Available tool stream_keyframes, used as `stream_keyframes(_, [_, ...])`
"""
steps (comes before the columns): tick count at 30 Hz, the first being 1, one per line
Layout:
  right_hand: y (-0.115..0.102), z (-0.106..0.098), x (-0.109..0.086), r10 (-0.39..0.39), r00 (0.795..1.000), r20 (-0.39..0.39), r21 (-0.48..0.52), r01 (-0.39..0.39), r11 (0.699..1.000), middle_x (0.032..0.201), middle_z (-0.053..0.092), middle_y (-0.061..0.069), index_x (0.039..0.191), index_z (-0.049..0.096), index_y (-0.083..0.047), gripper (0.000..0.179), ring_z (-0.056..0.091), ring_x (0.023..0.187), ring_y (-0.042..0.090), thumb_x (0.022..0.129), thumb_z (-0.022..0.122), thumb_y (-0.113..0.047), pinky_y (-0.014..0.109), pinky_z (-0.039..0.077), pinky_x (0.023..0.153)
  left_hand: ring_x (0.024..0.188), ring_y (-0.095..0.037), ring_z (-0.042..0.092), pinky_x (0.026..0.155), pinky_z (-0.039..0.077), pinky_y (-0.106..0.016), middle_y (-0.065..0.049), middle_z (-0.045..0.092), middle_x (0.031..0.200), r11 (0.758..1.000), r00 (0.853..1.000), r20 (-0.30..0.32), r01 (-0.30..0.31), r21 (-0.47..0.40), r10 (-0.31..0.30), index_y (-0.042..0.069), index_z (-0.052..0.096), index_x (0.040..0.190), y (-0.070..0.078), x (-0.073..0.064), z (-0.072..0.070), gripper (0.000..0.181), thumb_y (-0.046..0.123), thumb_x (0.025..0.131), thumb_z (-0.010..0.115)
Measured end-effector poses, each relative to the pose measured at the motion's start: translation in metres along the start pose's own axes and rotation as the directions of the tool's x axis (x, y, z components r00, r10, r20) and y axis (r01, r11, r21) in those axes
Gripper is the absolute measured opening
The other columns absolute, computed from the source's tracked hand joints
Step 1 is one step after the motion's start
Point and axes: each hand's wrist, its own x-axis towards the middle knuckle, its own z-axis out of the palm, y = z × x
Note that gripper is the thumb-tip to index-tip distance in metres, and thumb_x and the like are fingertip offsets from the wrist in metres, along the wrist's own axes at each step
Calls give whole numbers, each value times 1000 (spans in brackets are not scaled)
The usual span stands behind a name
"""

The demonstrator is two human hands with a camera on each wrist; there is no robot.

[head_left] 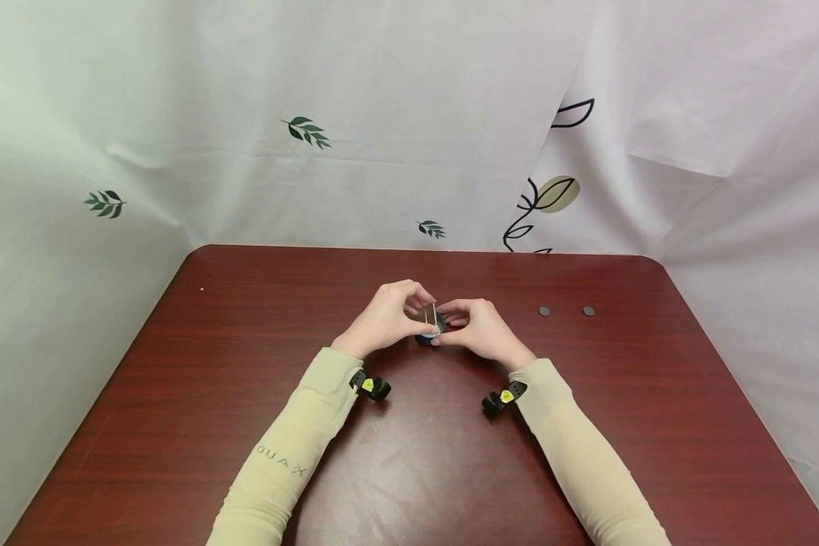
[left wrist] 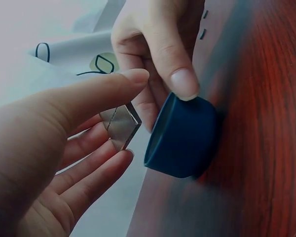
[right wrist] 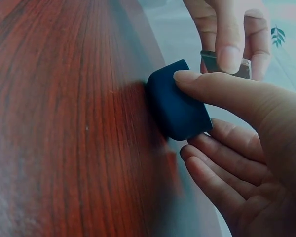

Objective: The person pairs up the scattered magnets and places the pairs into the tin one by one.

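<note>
My left hand [head_left: 385, 317] pinches a thin, flat, shiny grey-brown piece [left wrist: 119, 126] with straight edges between thumb and fingers. A small dark blue cup-like container [left wrist: 185, 140] sits on the table, its open rim toward that piece. My right hand [head_left: 486, 332] holds the container, thumb on one side and fingertips on the other, as the right wrist view shows. In that view the flat piece [right wrist: 244, 68] stands just above the rim, partly behind my right thumb. The inside of the container is mostly hidden.
Two small dark grey discs [head_left: 544, 311] lie apart on the reddish-brown table [head_left: 259, 303], right of my hands. A tiny white speck [head_left: 202, 289] is at the far left. White patterned cloth [head_left: 396, 114] hangs along the back and sides.
</note>
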Motion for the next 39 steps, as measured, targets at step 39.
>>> stream_keyframes(39, [-1, -3, -2, -18, 1000, -10, -50, 18, 999, 111, 73, 4, 119, 74, -6, 34, 71, 97, 17, 87, 83, -15, 34, 58, 85, 96, -13, 64, 87, 53, -31, -2, 69, 109, 997, 998, 28, 54, 52, -56, 6, 70, 124, -16, -10, -11, 46, 37, 91, 79])
